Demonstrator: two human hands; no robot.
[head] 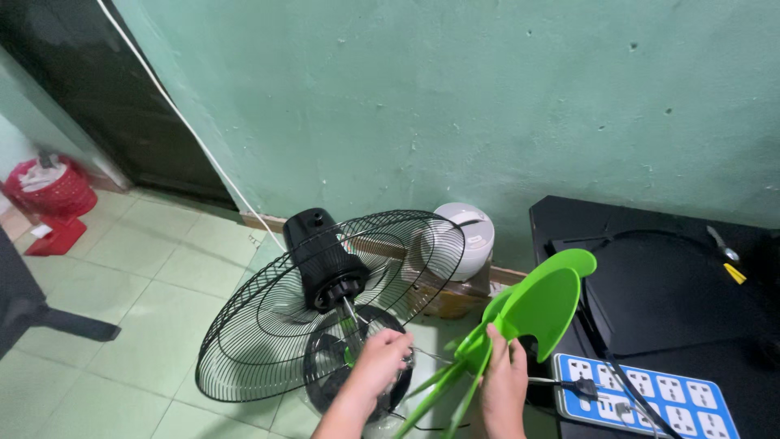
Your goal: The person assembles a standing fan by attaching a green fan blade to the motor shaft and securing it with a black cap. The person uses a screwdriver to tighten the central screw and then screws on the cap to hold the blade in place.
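Green fan blade [532,313] sits lower right of centre, clamped in the right hand [504,386], tilting up-right. Left hand [380,362] grips the fan shaft [351,317], just left of it.

— Where are the two hands?

— Both are low down, near the bottom edge. The bare left hand [380,358] is in the middle. The bare right hand [504,382] is just beside it, a little apart.

— What does the left hand look like?

— Its fingers curl in, like a loose fist. The bare arm runs down and out of sight.

— And the right one?

— It stands up tall. Its fingers [493,337] point up and fold around something. The back of the hand faces us. The wrist is at the bottom edge.
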